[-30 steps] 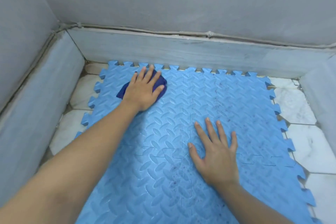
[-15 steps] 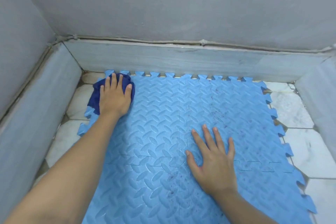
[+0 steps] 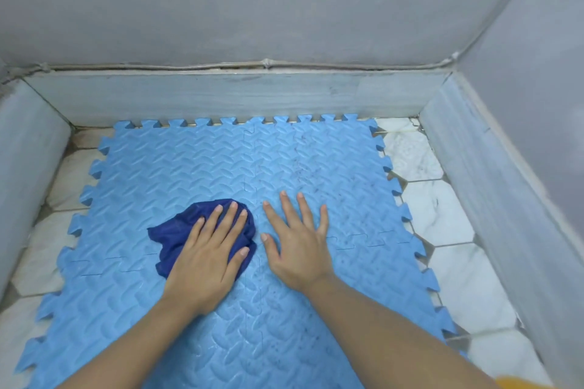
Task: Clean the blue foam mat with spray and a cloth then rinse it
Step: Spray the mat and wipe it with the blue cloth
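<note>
The blue foam mat (image 3: 196, 167), made of interlocking textured tiles, lies flat on a white hexagon-tiled floor. Dark specks mark its right half and the strip near me. My left hand (image 3: 211, 253) presses flat on a crumpled dark blue cloth (image 3: 177, 237) at the mat's middle, fingers spread over it. Just to the right, my right hand (image 3: 297, 240) rests flat on the bare mat, fingers apart, holding nothing. No spray bottle is in view.
Grey walls with a low marble skirting (image 3: 221, 95) box the floor in on three sides. White floor tiles (image 3: 442, 215) show along the mat's right and left edges. A bit of yellow (image 3: 518, 384) shows at the bottom right corner.
My left hand has slid the cloth from the mat's far left corner back to its middle, close beside my right hand. The right hand has stayed pressed on the mat.
</note>
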Demonstrator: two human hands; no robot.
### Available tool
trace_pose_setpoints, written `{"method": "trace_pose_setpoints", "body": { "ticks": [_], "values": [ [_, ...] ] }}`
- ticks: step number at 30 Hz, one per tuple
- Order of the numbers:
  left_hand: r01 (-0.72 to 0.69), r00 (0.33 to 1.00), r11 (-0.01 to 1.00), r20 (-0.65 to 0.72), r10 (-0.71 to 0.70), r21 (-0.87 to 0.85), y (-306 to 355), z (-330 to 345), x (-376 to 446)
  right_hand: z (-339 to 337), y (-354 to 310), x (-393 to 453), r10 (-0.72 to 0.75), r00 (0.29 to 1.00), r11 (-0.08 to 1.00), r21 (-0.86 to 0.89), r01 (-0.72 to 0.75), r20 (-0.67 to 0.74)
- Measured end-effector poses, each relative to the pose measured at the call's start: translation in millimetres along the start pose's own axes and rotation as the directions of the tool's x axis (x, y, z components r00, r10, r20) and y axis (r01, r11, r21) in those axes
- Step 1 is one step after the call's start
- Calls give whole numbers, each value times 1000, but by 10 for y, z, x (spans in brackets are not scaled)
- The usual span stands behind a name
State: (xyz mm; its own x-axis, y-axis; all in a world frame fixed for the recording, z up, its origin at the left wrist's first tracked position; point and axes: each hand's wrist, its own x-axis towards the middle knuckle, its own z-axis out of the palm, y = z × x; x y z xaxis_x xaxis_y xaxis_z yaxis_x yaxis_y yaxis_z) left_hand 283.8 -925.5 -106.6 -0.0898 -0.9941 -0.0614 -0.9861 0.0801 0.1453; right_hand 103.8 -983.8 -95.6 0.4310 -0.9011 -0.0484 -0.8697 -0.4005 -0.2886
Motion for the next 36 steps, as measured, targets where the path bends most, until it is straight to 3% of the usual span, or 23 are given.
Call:
{"method": "trace_pose_setpoints", "body": {
  "ticks": [4,5,7,9,10,13,16,19,21,23,25,27,29,32,34,36],
  "values": [
    [63,998,998,-18,-64,-30,-4,10,70,-297,554,-82,-159,982,983,-78,167,106],
    [75,997,997,-26,-76,-32,17,6,82,-353,798,-144,-115,991,985,-117,123,75],
    [104,994,994,-36,-105,-28,21,-9,92,-434,1261,-293,93,995,982,-159,-100,-45],
    [99,995,994,-26,-100,-36,42,-13,101,-421,1552,-451,324,939,939,-82,-334,-112],
    [74,997,996,-7,-75,-49,57,-15,87,-394,1595,-478,376,918,925,-15,-381,-126],
    [-183,982,983,47,183,-2,359,-44,4,-338,1600,-453,349,915,936,44,-348,-201],
    [-471,881,879,85,464,75,893,21,17,-300,1619,-455,318,923,947,33,-319,-219],
    [-590,806,804,124,579,80,1149,36,479,-272,1625,-451,320,913,947,65,-314,-254],
    [-604,795,794,117,595,67,1100,13,1012,-249,1642,-425,321,909,947,78,-311,-267],
    [-477,878,878,78,473,39,995,-10,1593,-238,1645,-439,323,903,946,91,-310,-282],
    [-187,982,982,-5,187,-1,899,-13,2148,-237,1651,-442,316,897,949,94,-302,-308],
    [103,994,994,-44,-104,-21,851,-14,2494,-227,1654,-436,305,899,952,80,-296,-315],
    [169,985,984,-32,-172,-63,900,-27,2515,-218,1663,-425,301,896,953,88,-289,-325],
    [-85,996,991,-9,85,-104,1053,-27,1860,-247,1649,-430,322,892,947,117,-300,-317],
    [-337,938,939,63,342,-75,1190,-40,1149,-277,1646,-423,324,892,946,124,-300,-315],
    [-486,864,872,116,490,-67,1171,-2,884,-293,1631,-430,324,891,946,114,-303,-317]
  ]
}}
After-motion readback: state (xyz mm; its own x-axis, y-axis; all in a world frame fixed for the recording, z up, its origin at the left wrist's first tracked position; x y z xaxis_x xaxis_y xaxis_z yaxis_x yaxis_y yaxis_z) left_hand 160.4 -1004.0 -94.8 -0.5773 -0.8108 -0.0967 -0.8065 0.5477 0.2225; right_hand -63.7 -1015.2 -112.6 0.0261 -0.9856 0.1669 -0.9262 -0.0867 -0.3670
